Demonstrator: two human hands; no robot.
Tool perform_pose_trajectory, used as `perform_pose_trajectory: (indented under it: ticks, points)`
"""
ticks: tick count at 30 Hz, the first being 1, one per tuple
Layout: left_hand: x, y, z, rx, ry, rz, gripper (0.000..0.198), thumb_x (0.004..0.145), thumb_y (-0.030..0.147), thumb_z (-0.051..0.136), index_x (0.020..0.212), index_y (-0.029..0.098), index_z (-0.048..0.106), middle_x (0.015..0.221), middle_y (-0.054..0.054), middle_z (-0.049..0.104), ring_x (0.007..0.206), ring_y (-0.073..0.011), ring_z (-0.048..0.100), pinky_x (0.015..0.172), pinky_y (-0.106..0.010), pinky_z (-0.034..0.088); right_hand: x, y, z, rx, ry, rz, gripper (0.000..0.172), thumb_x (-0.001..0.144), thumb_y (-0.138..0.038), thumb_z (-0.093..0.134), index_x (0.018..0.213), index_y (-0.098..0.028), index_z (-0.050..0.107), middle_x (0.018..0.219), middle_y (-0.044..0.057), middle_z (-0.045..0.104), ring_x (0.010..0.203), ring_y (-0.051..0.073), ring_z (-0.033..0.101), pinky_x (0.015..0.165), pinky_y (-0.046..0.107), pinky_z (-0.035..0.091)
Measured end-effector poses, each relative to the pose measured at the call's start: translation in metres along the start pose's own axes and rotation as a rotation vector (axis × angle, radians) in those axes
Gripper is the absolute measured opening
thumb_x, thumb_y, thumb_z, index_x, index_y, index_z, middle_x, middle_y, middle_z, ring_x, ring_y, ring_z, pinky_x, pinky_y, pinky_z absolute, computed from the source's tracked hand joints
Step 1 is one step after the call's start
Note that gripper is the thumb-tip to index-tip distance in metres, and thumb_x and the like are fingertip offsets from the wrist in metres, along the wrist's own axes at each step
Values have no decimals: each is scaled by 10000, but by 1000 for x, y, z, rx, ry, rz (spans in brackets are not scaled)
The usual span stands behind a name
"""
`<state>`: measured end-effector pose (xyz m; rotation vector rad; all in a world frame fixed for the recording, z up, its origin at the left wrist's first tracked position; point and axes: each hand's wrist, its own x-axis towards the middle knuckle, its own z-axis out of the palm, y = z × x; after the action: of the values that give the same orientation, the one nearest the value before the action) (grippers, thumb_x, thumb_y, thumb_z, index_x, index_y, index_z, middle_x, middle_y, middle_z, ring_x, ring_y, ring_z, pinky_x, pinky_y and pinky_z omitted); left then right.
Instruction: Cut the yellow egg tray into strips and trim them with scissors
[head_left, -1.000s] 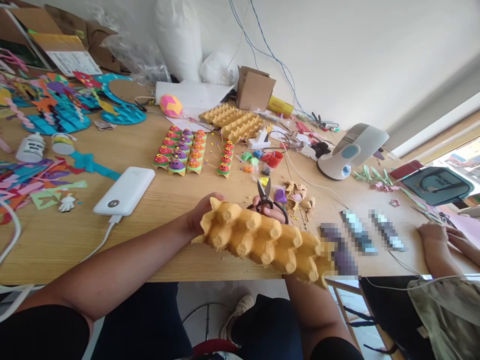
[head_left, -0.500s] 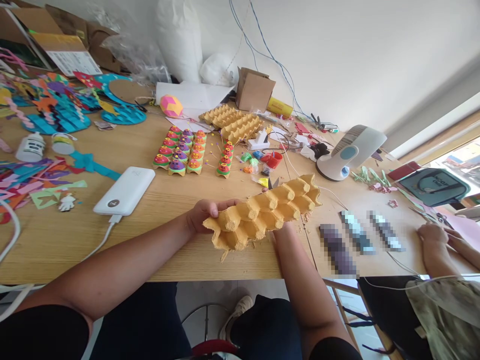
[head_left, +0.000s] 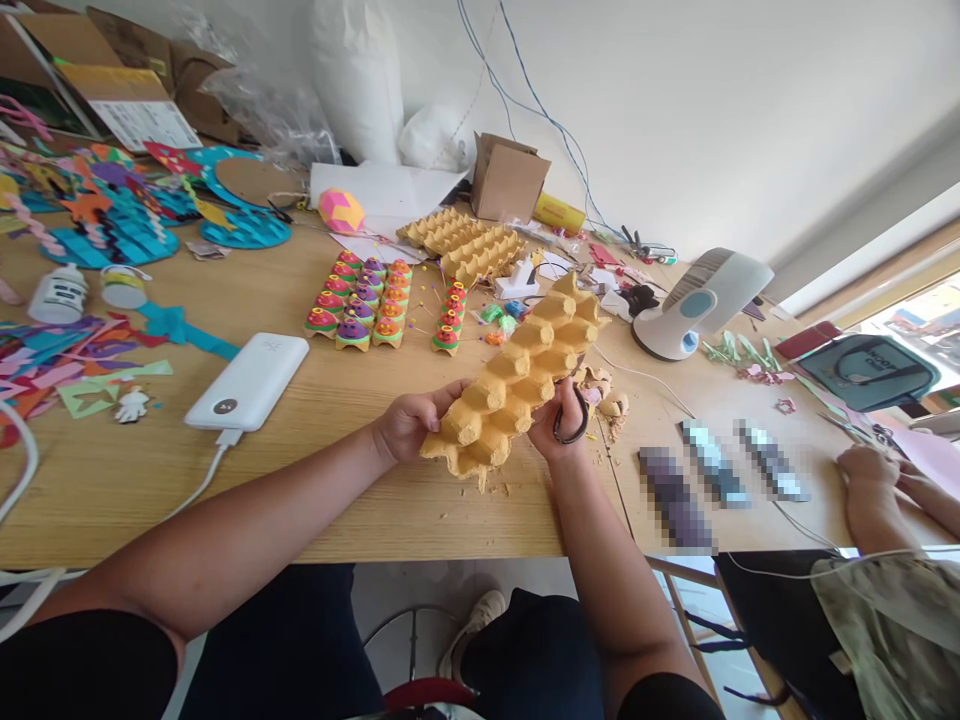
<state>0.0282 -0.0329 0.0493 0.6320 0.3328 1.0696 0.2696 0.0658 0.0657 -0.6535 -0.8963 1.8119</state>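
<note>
A strip of yellow egg carton point(head_left: 517, 385), two cups wide, is held tilted above the table, its right end raised. My left hand point(head_left: 412, 422) grips its lower left end, thumb on top. My right hand point(head_left: 553, 425) is closed around black-handled scissors point(head_left: 571, 425) at the strip's right side; the blades are mostly hidden behind the strip. Cut carton scraps point(head_left: 609, 398) lie just right of that hand. Beyond the strip stand painted carton rows point(head_left: 364, 302) in red, purple and orange, and one separate red-green row point(head_left: 450, 318).
More uncut egg carton point(head_left: 480, 250) lies at the back near a cardboard box point(head_left: 510, 178). A white power bank point(head_left: 249, 382) rests at left beside coloured paper scraps point(head_left: 52, 360). To the right are a small fan point(head_left: 697, 300) and a co-worker's hands point(head_left: 874, 465).
The strip has turned, its right end swinging up and away while its left end shifts slightly right. My right hand and the scissors' handle now show from behind it.
</note>
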Motion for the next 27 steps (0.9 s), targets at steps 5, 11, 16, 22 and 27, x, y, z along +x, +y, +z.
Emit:
perform_pose_trajectory:
  ticks: [5,11,16,22,27]
  points:
    - [3,-2,-2,8,16,-11,694,711,330,818,1393,211,772,1304,-143,857,1193,-415,823,998,-533,655,-2,0,7,-266,-47,-64,466,811,-698,869,1045,-309,767,1194,109,891,1341,422,823,982,586,743]
    - [8,-7,3,88,-8,-32,837,865,577,936,1591,234,700,1398,-161,850,1288,-423,820,1010,-492,679,-4,-1,13,-357,-83,-14,539,733,-748,891,1017,-310,757,1035,117,886,1242,434,849,887,582,751]
    - [8,-14,11,135,-18,-9,802,826,363,1047,1561,278,738,1468,-129,839,1288,-354,825,1059,-450,684,-8,-3,15,-405,-124,37,592,775,-765,873,1107,-286,773,956,101,865,1199,416,856,860,543,743]
    - [7,-16,7,127,37,10,793,784,206,1017,1526,267,744,1411,-126,855,1234,-351,840,1048,-462,693,-3,1,10,-410,-64,-22,636,830,-867,816,1097,-297,726,916,55,827,1054,344,853,810,460,708]
    - [6,-10,8,103,121,84,850,785,182,977,1581,307,706,1489,-117,826,1291,-355,819,1059,-476,683,8,9,2,-410,49,-139,681,904,-914,743,1216,-318,632,820,-28,707,743,207,732,663,338,584]
